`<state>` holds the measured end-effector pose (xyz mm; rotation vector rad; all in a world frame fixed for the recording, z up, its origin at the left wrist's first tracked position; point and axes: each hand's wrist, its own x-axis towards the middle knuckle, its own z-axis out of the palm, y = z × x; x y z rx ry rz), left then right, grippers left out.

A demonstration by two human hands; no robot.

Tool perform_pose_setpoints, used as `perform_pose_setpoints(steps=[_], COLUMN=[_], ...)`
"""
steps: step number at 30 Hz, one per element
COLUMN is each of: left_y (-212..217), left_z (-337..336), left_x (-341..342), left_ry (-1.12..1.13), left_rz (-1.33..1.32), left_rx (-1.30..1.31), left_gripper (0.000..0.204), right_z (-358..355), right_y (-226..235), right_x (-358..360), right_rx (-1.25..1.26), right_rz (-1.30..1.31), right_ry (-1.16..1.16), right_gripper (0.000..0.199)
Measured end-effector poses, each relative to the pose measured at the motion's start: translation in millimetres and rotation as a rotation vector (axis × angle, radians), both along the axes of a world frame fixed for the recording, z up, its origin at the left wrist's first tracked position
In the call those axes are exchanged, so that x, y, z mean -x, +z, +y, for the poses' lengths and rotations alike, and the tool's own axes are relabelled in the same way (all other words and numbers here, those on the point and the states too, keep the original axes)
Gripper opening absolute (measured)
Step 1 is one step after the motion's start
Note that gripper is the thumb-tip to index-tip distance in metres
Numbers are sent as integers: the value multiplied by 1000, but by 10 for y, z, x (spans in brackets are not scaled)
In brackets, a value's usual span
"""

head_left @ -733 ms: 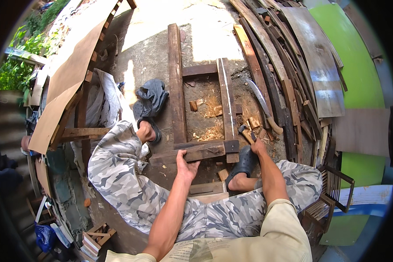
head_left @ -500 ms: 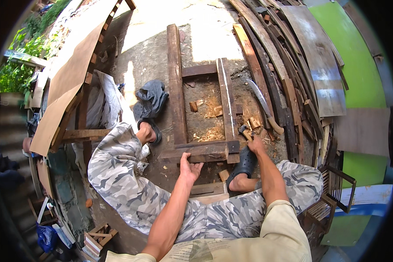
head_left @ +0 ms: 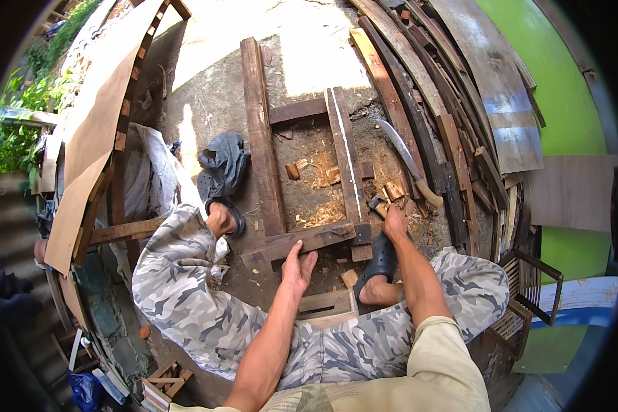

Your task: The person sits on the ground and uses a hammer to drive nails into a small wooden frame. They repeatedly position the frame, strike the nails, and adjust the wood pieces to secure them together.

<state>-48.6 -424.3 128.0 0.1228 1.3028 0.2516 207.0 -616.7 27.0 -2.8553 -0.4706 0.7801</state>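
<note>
Item 1: short beam (head_left: 295,245), dark brown wood. Location: in front of the person, across the near end of the wooden frame, right end by the dark end block (head_left: 364,233). Set aslant, left end nearer the person; in the earlier frames it lies more nearly level across the view. It now covers most of the near rail, which showed above it before. Whether it rests on the frame cannot be told.

Item 2: left hand (head_left: 298,271). Fingers grasping the near edge of the short beam about its middle, thumb on the beam's face, other fingers partly hidden beneath.

Item 3: right hand (head_left: 395,223). Fingers clenched around the handle of a hammer (head_left: 377,204), dark head, light wooden handle; held low above the right clog (head_left: 384,256), as before.

Item 4: frame on the ground, unchanged in layout: long beam (head_left: 261,130), white-lined beam (head_left: 344,154), crosspiece (head_left: 298,111) between them. Wood shavings (head_left: 326,214) inside.

Item 5: machete (head_left: 399,149), curved blade, wooden handle, to the right of the frame; same place.

Note: the whole view has turned slightly, the frame sitting farther left than earlier.
</note>
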Motion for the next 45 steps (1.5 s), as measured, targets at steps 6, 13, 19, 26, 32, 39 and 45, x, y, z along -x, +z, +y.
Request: perform_pose_setpoints(steps=[6, 13, 19, 26, 32, 39, 45], left_y=[357, 304, 258, 428, 190, 153, 198], left_z=[83, 99, 78, 368, 788, 842, 809], left_x=[-131, -73, -20, -115, -176, -29, -48], left_ry=[-362, -593, -1026, -1500, -2057, -1875, -1891], left_rz=[354, 324, 552, 552, 333, 236, 248], left_rx=[-187, -229, -814, -1715, -1652, -1694, -1641], left_gripper=[44, 50, 51, 72, 79, 57, 53], right_z=[62, 126, 269, 270, -165, 33, 165], right_y=[145, 252, 501, 1248, 1574, 2956, 2672], right_x=[31, 19, 56, -70, -319, 686, 1123], right_rx=[-59, 2, 57, -70, -361, -502, -512], right_rz=[-22, -47, 55, 41, 1, 590, 676], right_ry=[46, 152, 54, -215, -83, -249, -253], right_gripper=[32, 29, 29, 39, 54, 62, 58])
